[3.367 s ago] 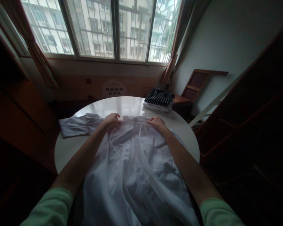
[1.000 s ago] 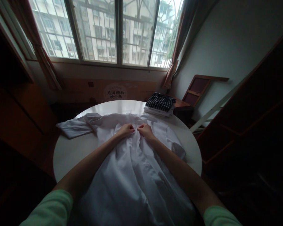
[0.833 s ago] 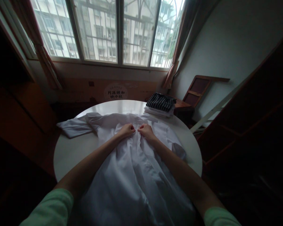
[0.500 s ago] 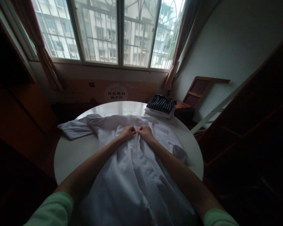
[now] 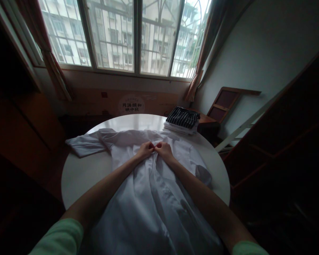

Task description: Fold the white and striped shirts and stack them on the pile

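A white button shirt (image 5: 149,198) lies spread on a round white table (image 5: 82,173), its collar towards the window and one sleeve stretched out to the left. My left hand (image 5: 145,148) and my right hand (image 5: 163,149) meet at the middle of the shirt's upper front, fingertips touching. Both pinch the cloth along the button line. My forearms lie over the shirt's body, which hangs off the near edge of the table.
A folded stack of clothes (image 5: 183,119), dark striped piece on top, sits at the table's far right edge. A wooden frame (image 5: 223,102) leans on the right wall. Dark wooden furniture flanks both sides. A barred window (image 5: 122,35) fills the far wall.
My hands have come together from the shirt's shoulders to its middle front. Over the last second they have stayed there, drawing slightly closer.
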The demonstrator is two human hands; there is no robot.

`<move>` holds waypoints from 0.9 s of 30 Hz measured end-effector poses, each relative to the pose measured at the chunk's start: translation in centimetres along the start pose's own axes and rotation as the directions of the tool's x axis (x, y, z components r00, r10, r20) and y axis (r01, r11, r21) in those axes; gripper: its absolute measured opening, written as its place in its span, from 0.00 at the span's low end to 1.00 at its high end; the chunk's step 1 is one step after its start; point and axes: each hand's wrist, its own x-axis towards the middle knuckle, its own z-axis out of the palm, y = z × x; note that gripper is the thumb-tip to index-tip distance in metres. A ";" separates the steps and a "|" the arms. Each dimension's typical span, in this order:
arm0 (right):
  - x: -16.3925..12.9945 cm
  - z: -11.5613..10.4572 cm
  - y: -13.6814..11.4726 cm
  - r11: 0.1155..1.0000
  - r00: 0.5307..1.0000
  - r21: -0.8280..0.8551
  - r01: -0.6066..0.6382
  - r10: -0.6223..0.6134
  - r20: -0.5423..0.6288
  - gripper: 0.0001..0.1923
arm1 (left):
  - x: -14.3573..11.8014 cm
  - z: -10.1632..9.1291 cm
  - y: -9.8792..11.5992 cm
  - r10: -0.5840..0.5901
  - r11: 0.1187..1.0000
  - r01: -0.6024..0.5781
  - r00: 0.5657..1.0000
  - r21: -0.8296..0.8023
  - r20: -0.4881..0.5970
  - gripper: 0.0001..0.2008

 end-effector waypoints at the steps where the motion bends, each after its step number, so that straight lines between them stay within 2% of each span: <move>1: -0.1 0.0 0.0 1.000 1.000 -0.008 0.005 -0.005 -0.005 0.07 | 0.0 -0.1 0.0 -0.004 1.000 0.003 1.000 -0.014 -0.004 0.02; 16: 0.1 0.5 0.8 0.994 0.997 0.100 0.054 -0.047 -0.067 0.09 | 0.2 0.1 -1.0 -0.052 0.989 0.039 0.995 -0.145 -0.085 0.08; 19: 0.5 0.6 1.3 0.981 1.000 0.193 0.003 -0.001 -0.014 0.12 | 0.1 0.1 -1.1 -0.057 0.986 0.041 0.994 -0.161 -0.093 0.09; 23: 0.9 0.9 1.9 0.929 0.996 0.365 -0.064 0.038 0.078 0.08 | 0.1 0.2 -1.2 -0.040 0.981 0.021 0.995 -0.194 -0.094 0.10; 27: 1.0 1.0 2.1 0.880 0.992 0.468 -0.086 0.035 0.117 0.06 | 0.1 0.2 -1.4 -0.017 0.971 -0.008 0.995 -0.240 -0.101 0.09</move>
